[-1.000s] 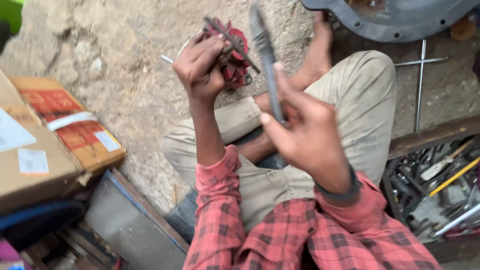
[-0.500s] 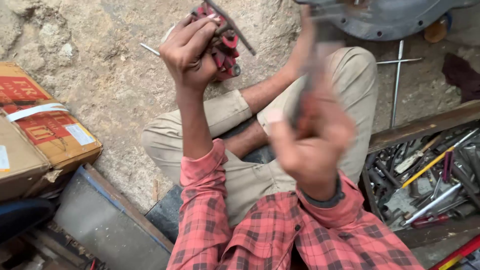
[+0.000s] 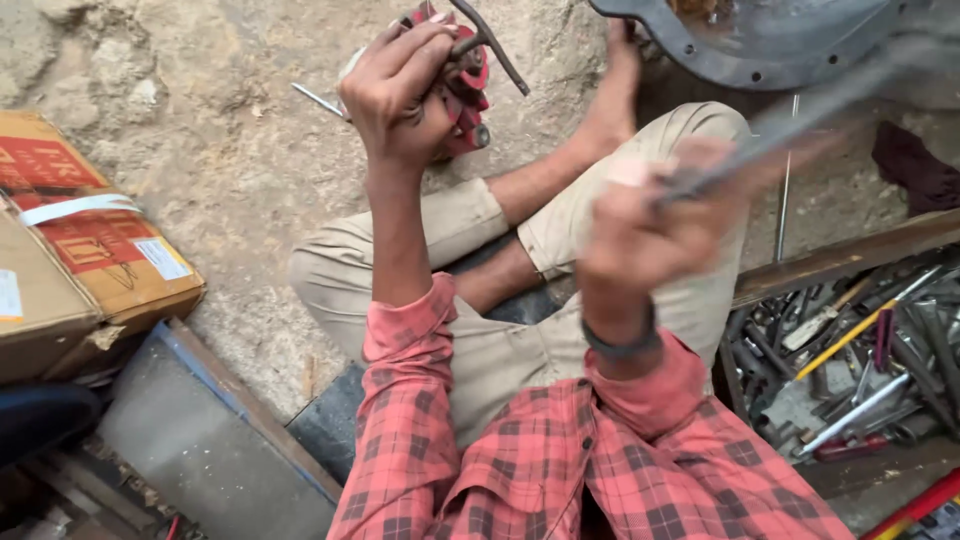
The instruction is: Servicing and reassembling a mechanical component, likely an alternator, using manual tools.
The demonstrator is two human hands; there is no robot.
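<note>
Left hand (image 3: 400, 85) is raised and closed around a red part (image 3: 465, 75) — one piece, metal, with a dark T-shaped handle (image 3: 490, 45) standing out of its top. A thin metal pin (image 3: 320, 100) shows just left of the fist. The part is held in the air above the stone floor (image 3: 200, 170), in front of the person's folded legs.

Right hand (image 3: 645, 235) is fisted on a long grey rod (image 3: 790, 125) — blurred, slanting up to the right, well apart from the red part.

Progress, as a judgement: the part is secured in hand, but the rod is not in contact with it; no seating or striking step can be confirmed as done.

Count: two hands, one red part, one rod in grip. One cardboard box (image 3: 90, 240) at left. One tray (image 3: 850, 350) of many loose tools at right — too jumbled to number. One dark curved metal plate (image 3: 760, 45) at top.
</note>
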